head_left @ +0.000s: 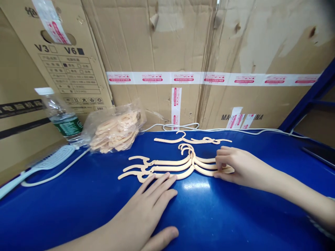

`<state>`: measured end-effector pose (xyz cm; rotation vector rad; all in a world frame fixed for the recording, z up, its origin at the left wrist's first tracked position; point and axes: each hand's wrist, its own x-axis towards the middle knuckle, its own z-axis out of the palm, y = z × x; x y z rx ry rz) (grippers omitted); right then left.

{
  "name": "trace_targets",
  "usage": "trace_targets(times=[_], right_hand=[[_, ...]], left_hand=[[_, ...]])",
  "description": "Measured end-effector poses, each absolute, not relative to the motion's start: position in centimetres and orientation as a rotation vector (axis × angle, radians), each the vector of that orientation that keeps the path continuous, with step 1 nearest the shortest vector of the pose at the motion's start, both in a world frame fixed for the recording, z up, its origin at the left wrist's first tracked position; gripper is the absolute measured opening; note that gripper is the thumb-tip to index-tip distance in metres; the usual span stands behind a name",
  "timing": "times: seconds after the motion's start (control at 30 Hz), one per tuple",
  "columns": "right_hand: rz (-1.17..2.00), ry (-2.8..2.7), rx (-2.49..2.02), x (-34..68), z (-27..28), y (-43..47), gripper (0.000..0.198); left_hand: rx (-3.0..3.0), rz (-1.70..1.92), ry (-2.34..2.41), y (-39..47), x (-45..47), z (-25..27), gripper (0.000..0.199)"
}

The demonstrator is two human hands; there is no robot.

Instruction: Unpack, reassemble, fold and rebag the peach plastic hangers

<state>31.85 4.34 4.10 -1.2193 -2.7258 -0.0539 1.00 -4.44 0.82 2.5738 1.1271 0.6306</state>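
Three peach folding clothes hangers (170, 168) lie overlapped on the blue tabletop, their hooks bunched together. My left hand (150, 205) rests with fingers stretched out, the fingertips touching the nearest hanger's left arm. Curled round the right-hand ends of the hangers is my right hand (230, 164), its fingers and thumb closed there. It hides part of those ends, so I cannot tell how many it grips. Beyond the group, another peach hanger (170, 141) lies apart, with a loose-looking curved piece (211, 140) at its right arm.
A clear plastic bag (116, 129) of peach hanger parts sits at the back left, beside a water bottle (66, 123). A pale blue hairbrush (56, 157) lies at the left. White cable (235, 130) runs along the back. Cardboard boxes (157, 45) wall the rear.
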Motion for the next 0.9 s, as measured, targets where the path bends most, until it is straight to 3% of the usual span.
trace_targets(times=[0.63, 0.9], right_hand=[[-0.038, -2.734, -1.276, 31.8, 4.1, 4.3, 0.017], [0.017, -2.726, -1.285, 31.6, 4.2, 4.4, 0.017]], left_hand=[[2.558, 0.608, 1.146, -4.6, 1.0, 0.9, 0.047], [2.784, 0.261, 1.095, -3.7, 0.6, 2.9, 0.053]])
